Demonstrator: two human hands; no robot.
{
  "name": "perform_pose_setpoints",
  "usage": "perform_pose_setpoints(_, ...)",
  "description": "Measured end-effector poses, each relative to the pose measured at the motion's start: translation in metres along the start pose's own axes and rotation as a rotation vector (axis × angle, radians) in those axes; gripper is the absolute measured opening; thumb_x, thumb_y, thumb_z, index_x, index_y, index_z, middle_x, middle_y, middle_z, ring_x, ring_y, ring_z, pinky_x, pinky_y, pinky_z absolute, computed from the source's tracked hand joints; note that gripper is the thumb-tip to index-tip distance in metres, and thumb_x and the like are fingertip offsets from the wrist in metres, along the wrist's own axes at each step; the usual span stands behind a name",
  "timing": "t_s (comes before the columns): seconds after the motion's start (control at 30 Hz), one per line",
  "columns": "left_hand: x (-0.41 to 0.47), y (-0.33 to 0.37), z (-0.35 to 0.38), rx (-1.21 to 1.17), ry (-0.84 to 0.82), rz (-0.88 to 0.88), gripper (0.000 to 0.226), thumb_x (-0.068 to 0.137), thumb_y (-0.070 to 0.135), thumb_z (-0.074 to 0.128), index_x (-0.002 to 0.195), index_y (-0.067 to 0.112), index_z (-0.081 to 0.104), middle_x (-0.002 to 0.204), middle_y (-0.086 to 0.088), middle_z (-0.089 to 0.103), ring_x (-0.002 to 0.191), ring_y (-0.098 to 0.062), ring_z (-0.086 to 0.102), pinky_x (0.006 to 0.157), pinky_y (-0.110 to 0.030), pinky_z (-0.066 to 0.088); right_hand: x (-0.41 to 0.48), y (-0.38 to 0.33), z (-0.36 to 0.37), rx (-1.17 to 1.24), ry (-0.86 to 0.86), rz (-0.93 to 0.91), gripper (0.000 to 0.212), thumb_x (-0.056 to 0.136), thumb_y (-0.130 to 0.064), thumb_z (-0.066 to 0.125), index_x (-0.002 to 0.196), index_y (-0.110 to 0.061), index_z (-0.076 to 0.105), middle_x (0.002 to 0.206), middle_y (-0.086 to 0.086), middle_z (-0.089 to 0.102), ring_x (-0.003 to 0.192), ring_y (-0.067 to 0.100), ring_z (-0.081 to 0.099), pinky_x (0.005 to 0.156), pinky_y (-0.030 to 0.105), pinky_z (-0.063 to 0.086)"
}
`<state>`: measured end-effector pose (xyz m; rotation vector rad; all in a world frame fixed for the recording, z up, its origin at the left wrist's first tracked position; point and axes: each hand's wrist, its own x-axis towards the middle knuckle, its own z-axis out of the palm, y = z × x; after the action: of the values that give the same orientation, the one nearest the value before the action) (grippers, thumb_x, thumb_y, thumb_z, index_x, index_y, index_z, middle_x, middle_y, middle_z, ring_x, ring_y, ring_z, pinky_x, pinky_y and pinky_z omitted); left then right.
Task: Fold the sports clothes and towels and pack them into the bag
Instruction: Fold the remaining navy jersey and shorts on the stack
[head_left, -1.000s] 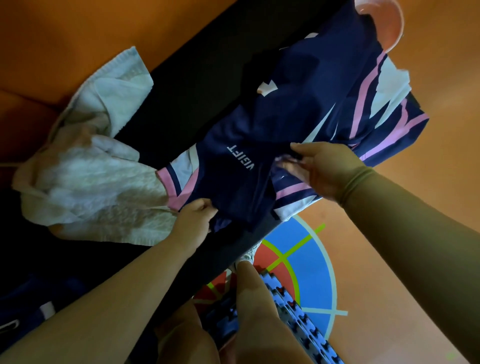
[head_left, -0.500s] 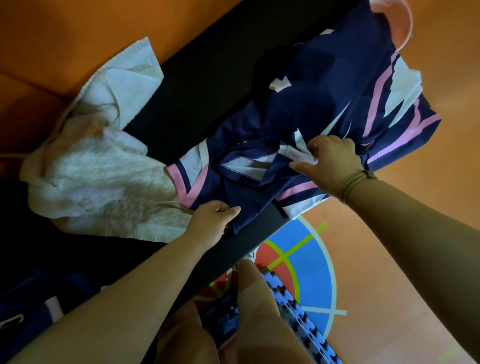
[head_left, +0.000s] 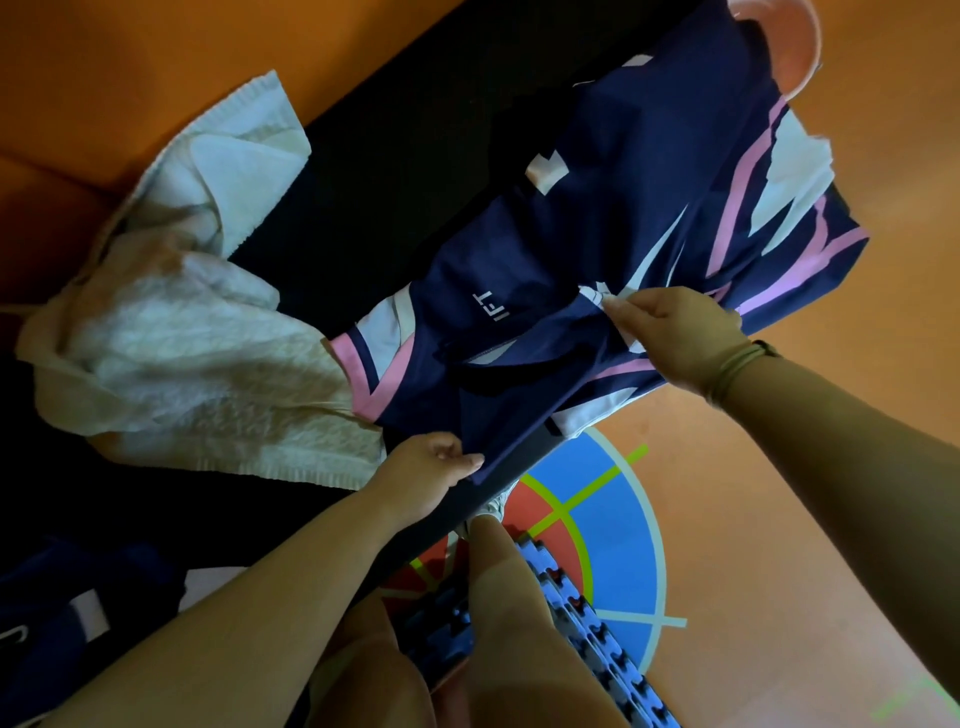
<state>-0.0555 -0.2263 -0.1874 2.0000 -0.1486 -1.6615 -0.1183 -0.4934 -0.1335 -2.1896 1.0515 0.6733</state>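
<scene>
A navy sports shirt (head_left: 613, 218) with pink and white stripes lies spread over the black table (head_left: 395, 156). My right hand (head_left: 675, 338) pinches a folded-over flap of the shirt near its white edge. At the table's near edge my left hand (head_left: 426, 473) grips the shirt's lower hem. A crumpled white towel (head_left: 208, 332) lies to the left of the shirt, touching its sleeve. A dark navy bag or garment (head_left: 62, 623) shows at the bottom left, mostly in shadow.
A pink bowl-like rim (head_left: 779, 47) peeks out beyond the shirt's far end. Below the table are my legs, blue interlocking foam mats (head_left: 597, 634) and an orange floor (head_left: 831, 519) with a blue and red circle marking.
My right hand has drawn the shirt's flap a little to the right, showing part of the printed lettering again. My left hand has stayed on the near hem.
</scene>
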Motion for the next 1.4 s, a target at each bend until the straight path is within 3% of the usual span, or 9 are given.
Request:
perform_pose_setpoints(0.1,0.001,0.004,0.005,0.075,0.033,-0.003,0.040,0.089,0.033,0.061,0.061,0.011,0.041,0.066,-0.008,0.049,0.063,-0.017,0.045,0.060,-0.027,0.033,0.005,-0.004,0.010,-0.139,0.116,0.019,0.041,0.100,-0.043,0.029,0.072,-0.021,0.051,0.073,0.000,0.053,0.084,0.027,0.046,0.102,0.058,0.021)
perform_pose_setpoints(0.27,0.006,0.015,0.007,0.191,0.032,0.004,0.040,0.089,0.030,0.061,0.059,0.012,0.041,0.043,0.010,0.050,0.052,-0.008,0.042,0.049,-0.016,0.030,0.010,0.001,0.024,-0.278,0.259,0.065,0.016,0.099,-0.021,0.035,0.102,-0.014,0.048,0.083,0.016,0.061,0.074,0.033,0.050,0.098,0.049,0.021)
perform_pose_setpoints(0.33,0.005,0.018,0.007,0.267,0.029,0.024,0.039,0.089,0.033,0.060,0.064,0.009,0.045,0.054,0.005,0.056,0.057,-0.013,0.046,0.051,-0.019,0.031,0.009,0.002,0.026,-0.315,0.283,0.055,0.012,0.094,-0.013,0.040,0.103,-0.011,0.047,0.081,0.016,0.059,0.071,0.031,0.045,0.098,0.049,0.023)
perform_pose_setpoints(0.5,-0.004,0.024,-0.009,0.589,0.105,0.111,0.024,0.091,0.042,0.054,0.088,0.018,0.057,0.086,0.003,0.062,0.078,-0.017,0.056,0.064,-0.029,0.041,-0.008,-0.002,0.031,-0.328,0.455,-0.035,0.028,0.088,-0.028,0.054,0.109,-0.009,0.054,0.104,0.013,0.056,0.103,0.035,0.047,0.090,0.049,0.028)
perform_pose_setpoints(0.67,-0.007,0.005,-0.050,1.100,0.331,0.644,0.033,0.070,0.026,0.078,0.093,0.011,0.062,0.088,-0.008,0.060,0.080,-0.030,0.057,0.068,-0.037,0.048,-0.041,-0.009,0.055,-0.267,0.615,-0.212,0.026,0.076,-0.032,0.056,0.091,-0.011,0.058,0.089,0.012,0.057,0.086,0.036,0.052,0.075,0.047,0.037)
perform_pose_setpoints(0.87,0.014,-0.021,-0.092,1.404,0.330,0.785,0.049,0.057,0.016,0.071,0.105,0.015,0.060,0.107,-0.013,0.061,0.090,-0.033,0.048,0.068,-0.045,0.049,-0.072,-0.026,0.111,-0.244,0.416,-0.337,0.023,0.069,-0.034,0.062,0.084,-0.017,0.060,0.082,0.004,0.057,0.077,0.031,0.055,0.067,0.041,0.041)
perform_pose_setpoints(1.03,0.021,-0.016,-0.093,1.512,0.322,0.909,0.031,0.058,0.023,0.074,0.086,0.013,0.068,0.095,-0.010,0.063,0.084,-0.033,0.050,0.065,-0.042,0.047,-0.077,-0.041,0.156,-0.286,0.187,-0.276,0.052,0.049,-0.032,0.086,0.093,-0.012,0.066,0.089,0.008,0.062,0.076,0.033,0.059,0.065,0.044,0.047)
perform_pose_setpoints(1.27,0.023,-0.015,-0.083,1.545,0.294,0.856,0.025,0.054,0.010,0.076,0.075,0.011,0.062,0.083,-0.013,0.060,0.070,-0.034,0.055,0.059,-0.039,0.045,-0.078,-0.071,0.181,-0.225,0.076,-0.008,0.076,0.077,-0.040,0.069,0.138,-0.009,0.037,0.143,0.017,0.032,0.124,0.040,0.036,0.098,0.052,0.032)
perform_pose_setpoints(1.4,0.028,-0.008,-0.088,1.556,0.281,1.008,0.011,0.068,0.017,0.051,0.068,0.011,0.060,0.069,-0.009,0.056,0.056,-0.028,0.054,0.055,-0.034,0.043,-0.078,-0.079,0.187,-0.207,0.105,0.052,0.079,0.082,-0.045,0.062,0.143,-0.012,0.025,0.149,0.012,0.020,0.130,0.034,0.026,0.104,0.048,0.024)
